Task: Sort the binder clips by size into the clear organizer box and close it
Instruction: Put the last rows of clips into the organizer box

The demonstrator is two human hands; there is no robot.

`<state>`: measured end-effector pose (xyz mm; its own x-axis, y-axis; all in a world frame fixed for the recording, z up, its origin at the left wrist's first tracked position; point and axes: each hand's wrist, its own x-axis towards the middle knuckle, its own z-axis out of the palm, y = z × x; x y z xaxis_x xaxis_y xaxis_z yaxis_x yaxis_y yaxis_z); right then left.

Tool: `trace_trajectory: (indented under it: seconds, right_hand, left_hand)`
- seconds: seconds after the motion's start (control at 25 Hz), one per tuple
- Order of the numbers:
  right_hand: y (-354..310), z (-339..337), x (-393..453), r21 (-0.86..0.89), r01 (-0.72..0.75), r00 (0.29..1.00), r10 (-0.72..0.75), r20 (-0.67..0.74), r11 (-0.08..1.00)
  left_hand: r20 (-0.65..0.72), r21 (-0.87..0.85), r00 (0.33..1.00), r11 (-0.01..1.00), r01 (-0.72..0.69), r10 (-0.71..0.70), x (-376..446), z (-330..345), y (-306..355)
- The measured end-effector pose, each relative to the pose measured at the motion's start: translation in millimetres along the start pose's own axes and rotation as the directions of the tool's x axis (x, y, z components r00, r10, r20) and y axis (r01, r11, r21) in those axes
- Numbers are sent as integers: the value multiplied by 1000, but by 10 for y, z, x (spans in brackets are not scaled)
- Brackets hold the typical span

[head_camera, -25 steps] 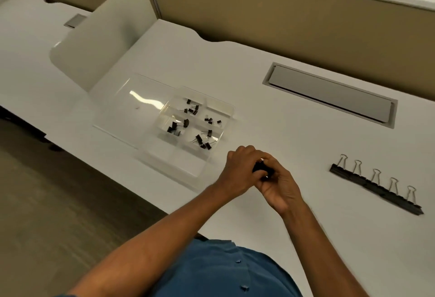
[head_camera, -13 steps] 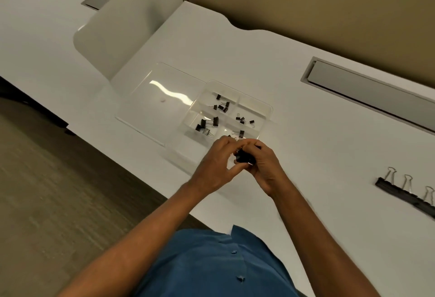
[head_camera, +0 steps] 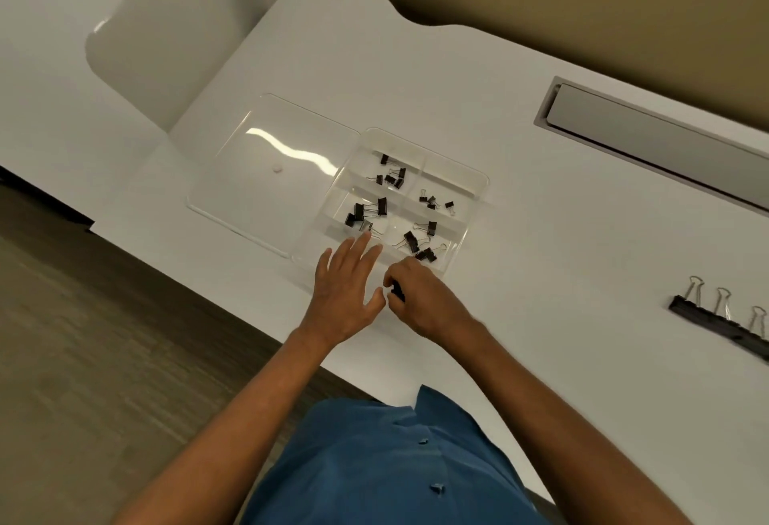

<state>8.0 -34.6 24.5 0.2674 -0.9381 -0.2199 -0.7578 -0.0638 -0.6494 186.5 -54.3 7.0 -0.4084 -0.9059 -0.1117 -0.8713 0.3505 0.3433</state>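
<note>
At frame centre, the clear organizer box [head_camera: 472, 208] is lying open on the white desk [head_camera: 520, 254], clips filling 4 compartments. The right hand [head_camera: 420, 300] is pinching a black binder clip [head_camera: 398, 291], mostly hidden; the left hand [head_camera: 347, 287] is hovering flat, released. At the right edge, a clip row [head_camera: 724, 322] is running out of frame.

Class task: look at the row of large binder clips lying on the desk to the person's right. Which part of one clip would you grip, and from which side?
Probably the wire handles: on the row of large binder clips the silver loops stick out toward the far side of the desk, while the black bodies sit edge to edge. Come from above, on the far side.
</note>
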Motion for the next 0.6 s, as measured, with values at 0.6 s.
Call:
trace_trajectory:
  seconds: [0.6]
  right_hand:
    - [49,-253,-296,-85,141,968,-156,-197,986]
  left_hand:
    - [-104,4,995,1000,3,-3,29,48,140]
